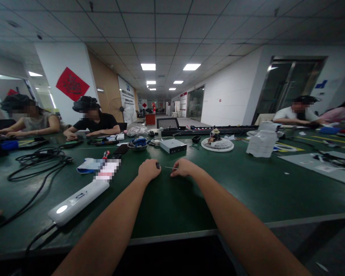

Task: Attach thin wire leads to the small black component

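Note:
Over the green table, my left hand (148, 170) is closed around a small dark piece (158, 165), which pokes out by the thumb and is too small to name. To its right, my right hand (184, 168) pinches a thin silvery rod (170, 167) whose free end points at the left hand. A gap separates the rod's end from the dark piece. Just beyond both hands lies a grey box-shaped device (173, 146) with a black front edge.
A white fan grille with a motor (217, 143) and white moulded packaging (263, 141) stand to the right. On the left lie a white handheld device (79, 202), black cables (43, 161) and a blue-white cloth (89, 165). A bowl (138, 143) sits behind. Other people work at the table's far side.

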`<move>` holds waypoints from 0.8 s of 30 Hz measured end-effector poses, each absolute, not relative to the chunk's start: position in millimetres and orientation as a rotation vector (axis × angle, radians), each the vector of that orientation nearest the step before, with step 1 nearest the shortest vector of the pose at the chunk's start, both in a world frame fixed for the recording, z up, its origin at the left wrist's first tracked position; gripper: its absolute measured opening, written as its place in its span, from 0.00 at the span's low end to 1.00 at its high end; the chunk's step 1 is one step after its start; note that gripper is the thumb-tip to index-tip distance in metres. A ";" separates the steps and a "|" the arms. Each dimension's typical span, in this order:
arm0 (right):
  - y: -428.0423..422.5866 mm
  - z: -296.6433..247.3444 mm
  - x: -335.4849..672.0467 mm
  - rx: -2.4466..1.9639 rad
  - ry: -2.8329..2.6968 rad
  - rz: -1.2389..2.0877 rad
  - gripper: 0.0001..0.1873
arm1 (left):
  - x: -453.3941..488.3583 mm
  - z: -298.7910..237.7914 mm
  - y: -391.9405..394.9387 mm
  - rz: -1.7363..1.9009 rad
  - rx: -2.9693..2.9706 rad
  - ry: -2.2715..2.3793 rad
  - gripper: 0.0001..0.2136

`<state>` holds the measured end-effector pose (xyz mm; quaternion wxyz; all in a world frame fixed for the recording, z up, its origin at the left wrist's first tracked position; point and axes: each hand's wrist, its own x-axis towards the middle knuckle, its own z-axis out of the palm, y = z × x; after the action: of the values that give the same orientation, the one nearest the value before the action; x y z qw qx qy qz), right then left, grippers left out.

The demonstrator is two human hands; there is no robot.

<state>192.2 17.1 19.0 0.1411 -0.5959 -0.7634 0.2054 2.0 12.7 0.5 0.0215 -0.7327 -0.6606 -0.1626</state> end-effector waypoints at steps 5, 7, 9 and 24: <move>21.9 15.4 191.2 -1.627 -2.090 0.551 0.12 | 1.8 -0.3 13.3 -0.494 -2.305 -2.010 0.12; 25.2 13.4 189.4 -1.548 -2.019 0.571 0.12 | 1.6 -1.3 14.0 -0.500 -2.340 -1.959 0.13; 27.5 11.6 187.0 -1.435 -1.982 0.609 0.10 | 2.4 -2.4 14.7 -0.523 -2.406 -1.885 0.12; 29.0 3.8 180.7 -1.274 -1.946 0.662 0.12 | 8.7 -0.6 10.4 -0.719 -2.681 -1.577 0.09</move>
<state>180.7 29.0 3.8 0.3539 -0.4929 -0.7526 0.2559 8.7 10.4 -0.6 -0.0254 -0.8396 -0.4937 -0.2251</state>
